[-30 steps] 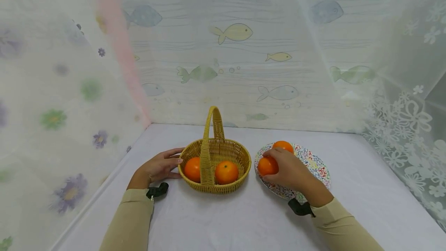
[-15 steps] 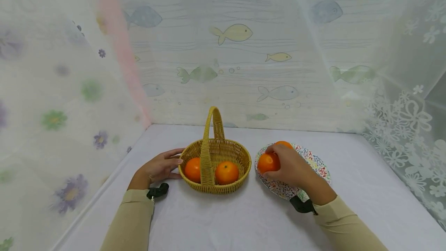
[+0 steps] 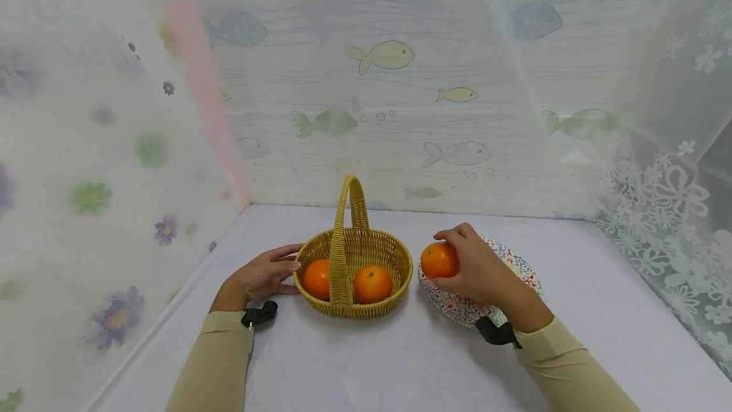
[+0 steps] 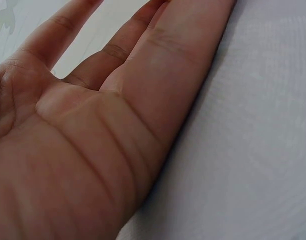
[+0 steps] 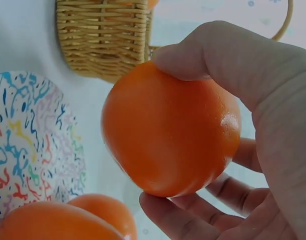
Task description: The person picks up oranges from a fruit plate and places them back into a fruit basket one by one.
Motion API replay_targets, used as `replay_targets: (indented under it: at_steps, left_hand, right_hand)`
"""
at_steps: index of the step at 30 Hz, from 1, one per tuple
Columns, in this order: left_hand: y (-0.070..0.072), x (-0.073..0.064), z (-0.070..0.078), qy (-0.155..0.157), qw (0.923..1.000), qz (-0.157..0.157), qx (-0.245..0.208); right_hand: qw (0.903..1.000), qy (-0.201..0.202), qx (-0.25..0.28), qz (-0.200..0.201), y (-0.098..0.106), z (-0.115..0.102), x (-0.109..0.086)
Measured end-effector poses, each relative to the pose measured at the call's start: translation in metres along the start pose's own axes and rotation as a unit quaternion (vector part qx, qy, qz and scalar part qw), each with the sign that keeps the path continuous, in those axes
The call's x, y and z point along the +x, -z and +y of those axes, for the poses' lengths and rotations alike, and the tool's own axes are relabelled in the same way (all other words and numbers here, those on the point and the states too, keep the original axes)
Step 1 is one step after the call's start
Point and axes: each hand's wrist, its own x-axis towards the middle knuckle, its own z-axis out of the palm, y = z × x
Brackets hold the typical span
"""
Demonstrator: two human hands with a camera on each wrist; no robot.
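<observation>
My right hand grips an orange, thumb on one side and fingers on the other. The held orange overlaps the left rim of a colourfully speckled plate in the head view. Two more oranges show at the bottom of the right wrist view, mostly hidden by my hand and arm in the head view. A yellow wicker basket with a tall handle holds a left orange and a right orange. My left hand touches the basket's left rim with extended fingers.
A white cloth covers the table. Behind it hangs a fish-patterned curtain. Flower-printed sheer fabric closes the left side, and white lace hangs on the right.
My right hand has raised the orange slightly from the plate, tilting it so its stem end shows. The plate's far orange is now hidden behind the hand. The left hand stays at the basket.
</observation>
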Motion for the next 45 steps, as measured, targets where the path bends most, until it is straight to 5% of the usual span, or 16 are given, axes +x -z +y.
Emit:
replay_targets:
  at_steps: [45]
  left_hand:
    - [0.003, 0.003, -0.004, -0.005, 1.0, -0.001, 0.0]
  right_hand:
    - [0.9973, 0.066, -0.007, -0.03, -0.013, -0.043, 0.033]
